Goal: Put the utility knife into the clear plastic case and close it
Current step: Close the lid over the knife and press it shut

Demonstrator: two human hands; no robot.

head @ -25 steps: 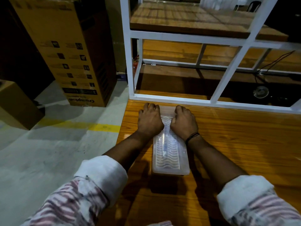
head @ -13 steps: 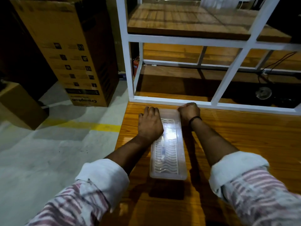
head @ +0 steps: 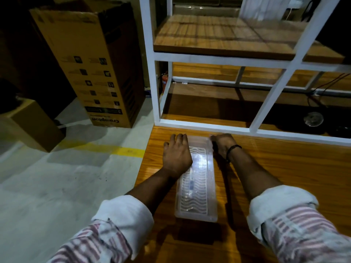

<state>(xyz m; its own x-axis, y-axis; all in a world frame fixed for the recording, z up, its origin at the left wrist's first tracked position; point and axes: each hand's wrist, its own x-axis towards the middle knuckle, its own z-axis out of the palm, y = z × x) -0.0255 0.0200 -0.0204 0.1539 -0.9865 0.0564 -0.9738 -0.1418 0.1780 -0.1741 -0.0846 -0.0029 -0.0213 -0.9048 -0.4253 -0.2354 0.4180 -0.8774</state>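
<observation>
A clear plastic case [head: 196, 188] is lying lengthwise on the orange-brown wooden table [head: 284, 164] in the lower centre of the frame, with a utility knife [head: 191, 184] lying inside it. The left hand [head: 177, 155] is resting on the case's upper left part; the right hand [head: 222, 144] is sitting at its upper right corner. A white metal shelf frame [head: 207, 126] is standing just above the case. A tall brown cardboard box [head: 91, 61] is standing on the floor at upper left.

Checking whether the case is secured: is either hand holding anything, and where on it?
The left hand lies flat on the plastic case, pressing its far left edge. The right hand grips its far right corner. Nothing is lifted.
</observation>
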